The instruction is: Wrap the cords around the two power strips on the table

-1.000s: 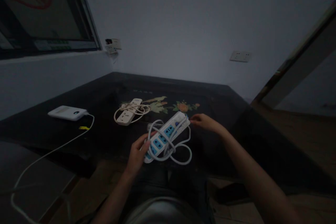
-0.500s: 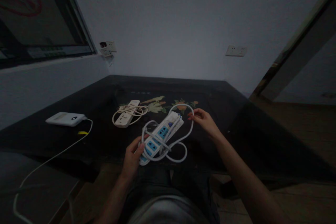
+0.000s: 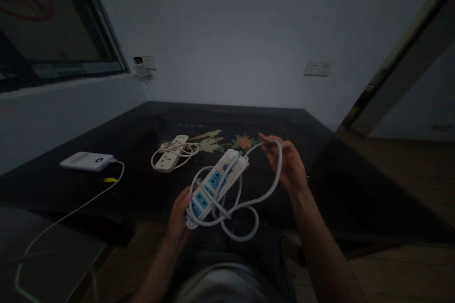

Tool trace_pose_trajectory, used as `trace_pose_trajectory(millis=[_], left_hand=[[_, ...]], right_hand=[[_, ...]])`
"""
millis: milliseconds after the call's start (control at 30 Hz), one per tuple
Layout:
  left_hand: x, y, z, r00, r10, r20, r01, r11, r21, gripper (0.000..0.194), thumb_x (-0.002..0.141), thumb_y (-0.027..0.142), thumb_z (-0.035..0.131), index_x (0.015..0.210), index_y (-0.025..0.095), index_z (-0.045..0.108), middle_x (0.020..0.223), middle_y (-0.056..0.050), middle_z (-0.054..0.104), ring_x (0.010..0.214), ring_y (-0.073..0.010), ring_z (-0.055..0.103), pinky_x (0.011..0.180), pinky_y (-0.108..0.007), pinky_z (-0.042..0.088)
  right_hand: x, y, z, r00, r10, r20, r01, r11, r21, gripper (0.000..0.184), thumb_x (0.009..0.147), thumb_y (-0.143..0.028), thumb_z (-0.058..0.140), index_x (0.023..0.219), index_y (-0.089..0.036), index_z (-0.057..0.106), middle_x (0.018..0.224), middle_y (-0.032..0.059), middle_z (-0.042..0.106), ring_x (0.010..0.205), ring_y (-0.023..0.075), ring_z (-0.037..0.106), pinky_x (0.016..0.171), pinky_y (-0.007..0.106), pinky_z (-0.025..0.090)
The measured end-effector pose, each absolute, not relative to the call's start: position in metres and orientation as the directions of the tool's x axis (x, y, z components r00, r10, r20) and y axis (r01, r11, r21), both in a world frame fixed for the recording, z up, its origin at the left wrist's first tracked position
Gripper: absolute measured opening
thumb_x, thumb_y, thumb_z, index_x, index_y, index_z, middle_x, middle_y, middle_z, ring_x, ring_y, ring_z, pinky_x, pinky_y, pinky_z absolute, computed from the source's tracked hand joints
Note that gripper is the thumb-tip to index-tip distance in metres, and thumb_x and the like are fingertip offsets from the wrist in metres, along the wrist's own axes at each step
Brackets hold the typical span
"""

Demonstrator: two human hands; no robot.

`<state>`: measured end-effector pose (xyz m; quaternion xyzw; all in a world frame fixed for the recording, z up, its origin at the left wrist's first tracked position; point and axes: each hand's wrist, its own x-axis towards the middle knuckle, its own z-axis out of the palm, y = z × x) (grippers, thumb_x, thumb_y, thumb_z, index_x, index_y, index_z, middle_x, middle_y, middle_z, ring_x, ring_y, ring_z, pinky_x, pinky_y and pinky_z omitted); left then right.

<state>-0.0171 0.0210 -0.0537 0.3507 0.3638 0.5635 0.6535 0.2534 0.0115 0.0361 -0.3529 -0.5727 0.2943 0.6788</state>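
Note:
A white power strip [image 3: 232, 164] with blue sockets tilts above the near part of the table. My left hand [image 3: 180, 212] grips its lower end, thumb on top. The strip's thick white cord [image 3: 276, 170] loops across its face and hangs below in a loose coil. On the right, my right hand [image 3: 286, 161] is inside the cord's big loop, palm turned toward the strip. Its fingers are stretched out and apart, and the cord passes over them without being pinched.
A second, cream power strip [image 3: 167, 161] wrapped in its own cord lies on the black table [image 3: 270, 120]. Farther left sits a white power bank [image 3: 87, 161] with a cable [image 3: 76, 210] running off the near edge. Wall sockets [image 3: 317, 68] are at the back.
My right hand has gone from pinching the cord to reaching through its loop with spread fingers, drawing the loop out to the right. The strip has tilted slightly in my left hand.

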Motion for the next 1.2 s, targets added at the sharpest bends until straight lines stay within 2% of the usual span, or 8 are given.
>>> trace_pose_trajectory(millis=[133, 333, 467, 567, 667, 800, 1067, 1200], left_hand=[[-0.014, 0.02, -0.053, 0.05, 0.995, -0.085, -0.518, 0.098, 0.85, 0.043, 0.06, 0.045, 0.076, 0.09, 0.016, 0.07, 0.082, -0.003, 0.074, 0.074, -0.0198, 0.068, 0.067, -0.028, 0.054], [-0.014, 0.023, -0.057, -0.037, 0.999, -0.008, -0.547, -0.013, 0.837, 0.039, 0.066, 0.046, 0.071, 0.093, 0.018, 0.069, 0.08, 0.0, 0.072, 0.068, -0.0156, 0.066, 0.062, -0.024, 0.052], [-0.021, 0.023, -0.051, -0.047, 0.995, 0.091, -0.368, -0.102, 0.924, 0.04, 0.064, 0.047, 0.072, 0.091, 0.017, 0.071, 0.084, -0.003, 0.073, 0.073, -0.0197, 0.066, 0.066, -0.027, 0.052], [-0.024, 0.022, -0.05, 0.047, 0.985, 0.163, -0.174, -0.153, 0.973, 0.038, 0.063, 0.045, 0.074, 0.088, 0.016, 0.073, 0.092, -0.008, 0.074, 0.087, -0.026, 0.067, 0.077, -0.031, 0.052], [-0.023, 0.022, -0.055, 0.068, 0.987, 0.148, -0.138, -0.138, 0.981, 0.039, 0.064, 0.045, 0.074, 0.091, 0.016, 0.074, 0.092, -0.009, 0.074, 0.094, -0.0294, 0.065, 0.08, -0.034, 0.052], [-0.021, 0.02, -0.058, 0.041, 0.997, 0.063, -0.271, -0.049, 0.961, 0.04, 0.067, 0.045, 0.072, 0.095, 0.016, 0.073, 0.093, -0.008, 0.074, 0.089, -0.0265, 0.067, 0.079, -0.033, 0.053], [-0.023, 0.021, -0.05, 0.068, 0.997, -0.039, -0.484, 0.067, 0.872, 0.045, 0.058, 0.046, 0.077, 0.092, 0.017, 0.072, 0.082, -0.004, 0.073, 0.071, -0.0195, 0.067, 0.064, -0.027, 0.054], [-0.025, 0.022, -0.047, 0.063, 0.995, -0.071, -0.505, 0.093, 0.858, 0.046, 0.055, 0.048, 0.077, 0.088, 0.017, 0.071, 0.078, -0.002, 0.072, 0.066, -0.0185, 0.066, 0.062, -0.029, 0.054]], right_hand=[[0.262, 0.012, 0.039, 0.19, 0.841, 0.506, 0.071, 0.502, -0.862, 0.039, 0.075, -0.065, 0.058, 0.087, -0.028, 0.056, 0.1, 0.0047, 0.058, 0.096, 0.0217, 0.061, 0.086, 0.038, 0.049], [0.287, 0.016, 0.041, 0.141, 0.979, 0.146, 0.238, 0.11, -0.965, 0.04, 0.078, -0.053, 0.059, 0.094, -0.017, 0.067, 0.06, -0.0011, 0.054, 0.054, 0.0127, 0.053, 0.056, 0.027, 0.046], [0.288, 0.021, 0.053, 0.056, 0.997, -0.05, 0.358, -0.067, -0.931, 0.029, 0.082, -0.034, 0.056, 0.098, -0.013, 0.069, 0.05, -0.0011, 0.058, 0.047, 0.0121, 0.054, 0.048, 0.024, 0.043], [0.277, 0.019, 0.072, -0.044, 0.99, -0.132, 0.216, -0.12, -0.969, 0.03, 0.08, -0.019, 0.053, 0.106, -0.015, 0.067, 0.063, 0.0031, 0.068, 0.061, 0.0154, 0.065, 0.061, 0.028, 0.054], [0.266, 0.014, 0.089, -0.143, 0.985, -0.096, 0.031, -0.093, -0.995, 0.036, 0.075, -0.011, 0.052, 0.106, -0.016, 0.067, 0.09, 0.0086, 0.073, 0.086, 0.0201, 0.07, 0.076, 0.034, 0.058], [0.265, 0.013, 0.087, -0.187, 0.982, 0.039, 0.014, 0.042, -0.999, 0.033, 0.074, -0.015, 0.062, 0.106, -0.02, 0.069, 0.119, 0.0084, 0.066, 0.104, 0.0228, 0.065, 0.079, 0.035, 0.059], [0.275, 0.027, 0.058, -0.188, 0.915, 0.357, 0.508, 0.402, -0.762, 0.023, 0.074, -0.026, 0.069, 0.097, -0.025, 0.073, 0.105, 0.0061, 0.067, 0.1, 0.0209, 0.062, 0.086, 0.035, 0.05], [0.283, 0.024, 0.062, -0.265, 0.912, 0.313, 0.602, 0.41, -0.685, 0.012, 0.075, -0.032, 0.068, 0.077, -0.02, 0.071, 0.102, 0.0071, 0.069, 0.094, 0.0212, 0.063, 0.077, 0.031, 0.049]])
